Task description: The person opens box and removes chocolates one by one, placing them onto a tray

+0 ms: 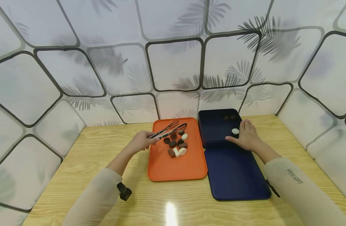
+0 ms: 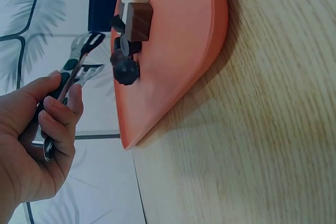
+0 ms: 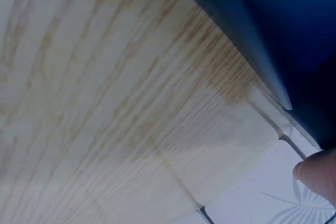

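Observation:
My left hand (image 1: 141,141) grips a pair of metal serving tongs with black parts (image 1: 168,133), held above the orange tray (image 1: 175,172). In the left wrist view the fingers wrap the handles and the tong heads stand apart with nothing between them. Several dark, brown and white chocolates (image 1: 173,144) lie grouped on the tray below. My right hand (image 1: 248,138) rests at the right side of the dark blue box (image 1: 215,125), fingers straight and thumb spread over its near right corner. Inside the box, a white piece (image 1: 235,131) sits close to that hand and two dark pieces (image 1: 230,117) lie toward the back.
A flat blue lid or tray (image 1: 236,175) lies in front of the box, right beside the orange tray. All stand on a light wooden table (image 1: 110,194). A patterned white backdrop (image 1: 175,66) rises behind the table and along both sides.

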Demonstrator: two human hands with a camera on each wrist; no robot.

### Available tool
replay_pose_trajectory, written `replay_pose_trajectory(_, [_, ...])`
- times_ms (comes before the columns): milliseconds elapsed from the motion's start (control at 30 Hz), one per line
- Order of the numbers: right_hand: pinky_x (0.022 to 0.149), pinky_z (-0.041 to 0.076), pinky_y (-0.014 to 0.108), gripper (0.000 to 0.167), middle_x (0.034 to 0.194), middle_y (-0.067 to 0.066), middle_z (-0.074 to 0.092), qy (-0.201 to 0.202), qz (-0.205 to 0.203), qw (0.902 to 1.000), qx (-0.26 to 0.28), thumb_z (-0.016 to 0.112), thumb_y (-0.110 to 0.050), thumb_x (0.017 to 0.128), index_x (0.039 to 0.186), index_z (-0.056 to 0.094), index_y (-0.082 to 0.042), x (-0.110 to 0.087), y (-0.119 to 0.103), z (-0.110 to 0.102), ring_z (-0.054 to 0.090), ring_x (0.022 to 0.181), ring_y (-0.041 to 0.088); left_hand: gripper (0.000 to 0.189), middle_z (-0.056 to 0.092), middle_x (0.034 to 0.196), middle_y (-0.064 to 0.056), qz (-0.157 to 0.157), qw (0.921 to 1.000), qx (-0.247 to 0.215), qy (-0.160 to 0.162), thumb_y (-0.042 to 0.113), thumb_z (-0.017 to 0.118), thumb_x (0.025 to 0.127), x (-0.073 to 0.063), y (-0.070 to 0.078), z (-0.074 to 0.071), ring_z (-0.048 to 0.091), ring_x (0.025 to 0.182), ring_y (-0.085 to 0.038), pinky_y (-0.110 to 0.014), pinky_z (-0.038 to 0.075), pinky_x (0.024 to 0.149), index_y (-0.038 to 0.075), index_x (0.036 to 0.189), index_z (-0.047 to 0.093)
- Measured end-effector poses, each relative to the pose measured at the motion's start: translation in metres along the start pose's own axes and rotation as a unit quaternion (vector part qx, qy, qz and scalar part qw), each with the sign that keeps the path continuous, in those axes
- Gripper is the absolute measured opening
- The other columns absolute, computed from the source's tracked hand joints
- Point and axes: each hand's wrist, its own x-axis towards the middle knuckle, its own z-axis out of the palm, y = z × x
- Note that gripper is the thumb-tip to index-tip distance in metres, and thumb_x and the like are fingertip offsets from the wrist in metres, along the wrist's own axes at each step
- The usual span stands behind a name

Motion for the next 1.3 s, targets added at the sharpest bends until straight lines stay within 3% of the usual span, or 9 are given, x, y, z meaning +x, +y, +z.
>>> replay_pose_trajectory(300, [0.108, 0.005, 0.064, 0.119, 0.145, 0.044, -0.001, 0.003, -0.003, 0.9997, -0.022, 0.048, -0.071, 0.083, 0.14, 0.001, 0.022, 0.007, 0.0, -0.009, 0.0, 0.134, 0.059, 0.029, 0.063, 0.077, -0.022, 0.014, 0.9996, -0.017, 0.018, 0.025, 0.06, 0.093, 0.0, 0.011, -0.002, 0.042, 0.046, -0.012, -0.025, 0.036, 0.045, -0.002, 0.103, 0.068])
replay_pose_trajectory(467, [0.108, 0.005, 0.064, 0.12, 0.144, 0.045, 0.001, -0.01, 0.005, 0.9993, -0.037, 0.047, -0.073, 0.082, 0.14, 0.003, 0.022, 0.006, 0.002, -0.013, 0.002, 0.133, 0.059, 0.025, 0.059, 0.066, -0.008, 0.015, 0.9994, -0.025, 0.02, 0.026, 0.061, 0.093, 0.001, 0.02, -0.001, 0.042, 0.046, -0.012, -0.025, 0.037, 0.045, 0.002, 0.097, 0.069])
replay_pose_trajectory(567, [0.108, 0.006, 0.064, 0.12, 0.143, 0.046, 0.004, -0.011, 0.002, 0.9991, -0.041, 0.048, -0.073, 0.082, 0.139, 0.006, 0.023, 0.003, 0.005, -0.016, 0.004, 0.133, 0.059, 0.025, 0.059, 0.065, -0.003, 0.016, 0.9993, -0.03, 0.019, 0.025, 0.061, 0.093, 0.003, 0.026, 0.001, 0.042, 0.045, -0.011, -0.025, 0.037, 0.044, 0.003, 0.102, 0.068])
replay_pose_trajectory(867, [0.107, 0.007, 0.064, 0.117, 0.142, 0.047, 0.007, -0.026, -0.004, 0.9979, -0.058, 0.047, -0.072, 0.084, 0.138, 0.008, 0.024, -0.011, 0.016, -0.019, 0.006, 0.132, 0.06, 0.028, 0.057, 0.061, -0.001, 0.047, 0.9983, -0.032, 0.006, 0.027, 0.061, 0.093, 0.017, 0.047, 0.017, 0.045, 0.046, -0.011, -0.024, 0.036, 0.045, 0.007, 0.112, 0.068])
replay_pose_trajectory(1133, [0.109, 0.007, 0.062, 0.109, 0.144, 0.044, 0.009, -0.013, -0.018, 0.9975, -0.067, 0.041, -0.068, 0.089, 0.139, 0.01, 0.024, -0.013, 0.016, -0.014, 0.008, 0.135, 0.055, 0.028, 0.065, 0.07, -0.006, 0.059, 0.9975, -0.034, -0.021, 0.032, 0.06, 0.094, 0.036, 0.081, 0.038, 0.037, 0.043, -0.01, -0.023, 0.032, 0.043, 0.011, 0.109, 0.069])
replay_pose_trajectory(1300, [0.11, 0.006, 0.061, 0.106, 0.148, 0.041, 0.005, -0.017, -0.033, 0.9975, -0.06, 0.04, -0.065, 0.091, 0.141, 0.004, 0.021, -0.011, 0.017, -0.01, 0.007, 0.137, 0.053, 0.026, 0.067, 0.075, 0.0, 0.053, 0.9973, -0.027, -0.042, 0.034, 0.06, 0.093, 0.047, 0.095, 0.05, 0.052, 0.052, -0.022, -0.023, 0.035, 0.045, 0.012, 0.104, 0.069])
